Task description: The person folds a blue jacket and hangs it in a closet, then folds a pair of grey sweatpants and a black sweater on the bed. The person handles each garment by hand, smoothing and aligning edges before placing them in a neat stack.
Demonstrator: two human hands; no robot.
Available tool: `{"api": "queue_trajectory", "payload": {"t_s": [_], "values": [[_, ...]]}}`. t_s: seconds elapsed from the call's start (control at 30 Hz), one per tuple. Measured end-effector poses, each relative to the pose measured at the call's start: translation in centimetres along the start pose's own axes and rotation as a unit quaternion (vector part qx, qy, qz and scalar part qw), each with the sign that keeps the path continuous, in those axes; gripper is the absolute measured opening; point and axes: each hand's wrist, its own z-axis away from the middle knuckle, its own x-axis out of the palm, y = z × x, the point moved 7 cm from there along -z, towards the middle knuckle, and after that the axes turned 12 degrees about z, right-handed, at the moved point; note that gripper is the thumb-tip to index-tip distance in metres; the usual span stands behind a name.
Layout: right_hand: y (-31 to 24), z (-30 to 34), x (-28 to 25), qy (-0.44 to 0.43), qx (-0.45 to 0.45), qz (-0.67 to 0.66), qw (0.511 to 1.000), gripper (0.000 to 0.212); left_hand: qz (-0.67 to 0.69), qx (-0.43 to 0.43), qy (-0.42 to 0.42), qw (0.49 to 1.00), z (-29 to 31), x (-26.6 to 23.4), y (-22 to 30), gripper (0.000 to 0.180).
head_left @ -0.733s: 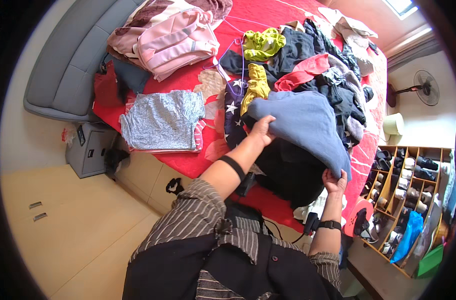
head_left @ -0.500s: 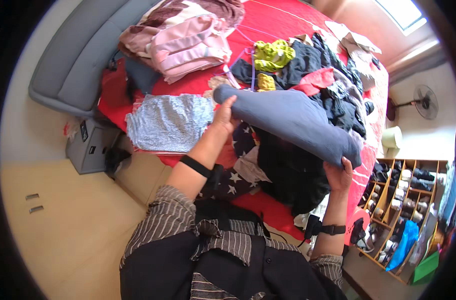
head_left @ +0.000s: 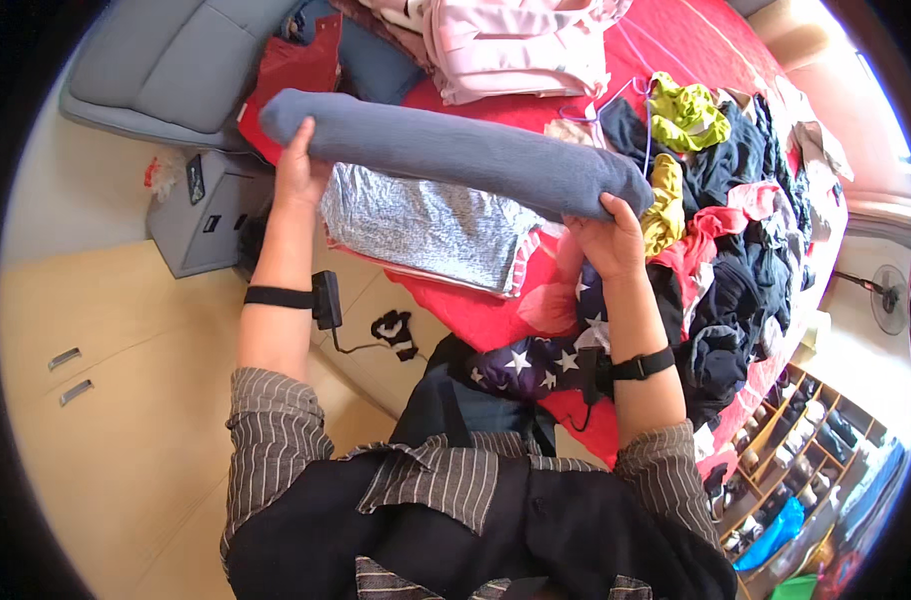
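the blue-grey cloth [head_left: 456, 150] spans both hands, its long axis running left to right — left hand [head_left: 301, 170] pinching one end, right hand [head_left: 613, 235] the other. it partly hides the folded grey shirt [head_left: 426, 228].

"What did the cloth [head_left: 458, 152] look like?"
"Slate blue-grey, matte and soft-looking, gathered lengthwise into a long, thick band with rounded ends. Its kind of garment couldn't be told."
"And where was it?"
"Held up by both ends, at twelve o'clock from the middle of the view, one end toward half past ten, the other toward two."
"Level?"
"No, it slanted across the view, the two o'clock end nearer the wearer. It looked fairly taut, with faint creases."
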Motion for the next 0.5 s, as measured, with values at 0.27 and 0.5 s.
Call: {"api": "queue_trajectory", "payload": {"t_s": [0.27,0.5], "values": [[16.7,-1.9,-8.6,0.23,0.237,0.128,0.935,0.028,-0.081,-0.152,0.243,0.955,-1.7,-19.6,-5.8,0.052],[22.7,-1.2,-15.7,0.258,0.331,0.341,0.841,0.022,-0.132,-0.2,0.38,0.894,-1.7,-33.3,-13.3,0.054]]}}
